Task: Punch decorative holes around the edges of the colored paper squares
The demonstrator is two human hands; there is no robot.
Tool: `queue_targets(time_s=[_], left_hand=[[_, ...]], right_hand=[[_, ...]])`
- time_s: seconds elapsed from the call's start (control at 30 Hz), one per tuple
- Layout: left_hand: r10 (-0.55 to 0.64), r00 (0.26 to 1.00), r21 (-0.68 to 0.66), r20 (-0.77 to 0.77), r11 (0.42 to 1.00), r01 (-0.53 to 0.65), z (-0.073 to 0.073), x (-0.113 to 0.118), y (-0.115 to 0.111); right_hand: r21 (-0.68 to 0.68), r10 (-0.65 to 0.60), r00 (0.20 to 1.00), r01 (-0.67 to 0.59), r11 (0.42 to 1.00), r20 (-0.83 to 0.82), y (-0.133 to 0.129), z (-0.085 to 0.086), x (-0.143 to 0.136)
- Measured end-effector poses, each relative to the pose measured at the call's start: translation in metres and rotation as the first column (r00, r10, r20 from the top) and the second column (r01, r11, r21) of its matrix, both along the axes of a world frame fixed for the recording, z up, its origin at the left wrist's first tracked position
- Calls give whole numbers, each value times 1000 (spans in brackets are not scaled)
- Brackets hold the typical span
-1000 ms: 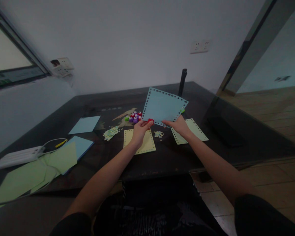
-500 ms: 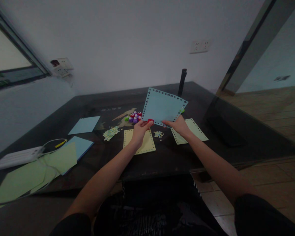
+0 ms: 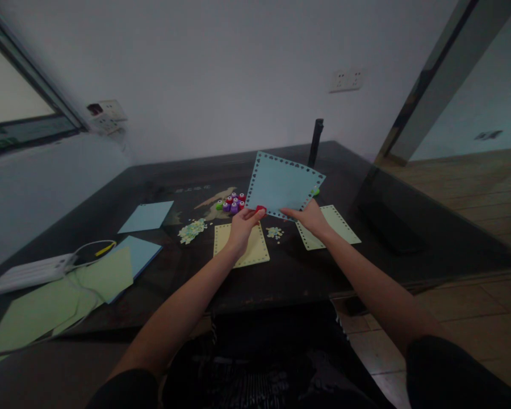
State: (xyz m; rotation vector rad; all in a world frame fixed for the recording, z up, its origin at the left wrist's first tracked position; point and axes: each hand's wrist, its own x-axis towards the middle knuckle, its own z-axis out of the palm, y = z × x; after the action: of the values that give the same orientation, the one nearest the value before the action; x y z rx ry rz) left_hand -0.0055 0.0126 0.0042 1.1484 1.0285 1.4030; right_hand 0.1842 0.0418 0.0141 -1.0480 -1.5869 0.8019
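A blue paper sheet (image 3: 281, 180) with small punched holes along its edges is held up above the table. My left hand (image 3: 242, 227) is closed on a small red craft punch (image 3: 260, 209) at the sheet's lower edge. My right hand (image 3: 310, 218) grips the same sheet near its lower right corner, thumb on the front and fingers hidden behind. Under my left wrist lies a yellow sheet (image 3: 253, 250) with punched edges. A pale green punched sheet (image 3: 334, 227) lies beneath my right forearm. Paper bits (image 3: 275, 233) are scattered between these two sheets.
Several coloured craft punches (image 3: 233, 203) cluster behind my left hand. A larger heap of paper bits (image 3: 192, 231) lies left of them. Further left are a blue sheet (image 3: 147, 217), green sheets (image 3: 63, 295) and a white power strip (image 3: 32, 272) with a cable. A black post (image 3: 315, 142) stands behind.
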Motion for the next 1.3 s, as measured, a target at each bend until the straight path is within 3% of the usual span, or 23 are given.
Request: queue_targets(time_s=[0.57, 1.3], left_hand=[[-32, 999, 36, 42, 999, 31, -1, 0, 0], [9, 999, 87, 34, 996, -12, 2, 2, 0]], right_hand=[[-6, -1, 1000, 1, 1000, -7, -2, 3, -1], [-11, -13, 1000, 13, 1000, 3, -1, 0, -1]])
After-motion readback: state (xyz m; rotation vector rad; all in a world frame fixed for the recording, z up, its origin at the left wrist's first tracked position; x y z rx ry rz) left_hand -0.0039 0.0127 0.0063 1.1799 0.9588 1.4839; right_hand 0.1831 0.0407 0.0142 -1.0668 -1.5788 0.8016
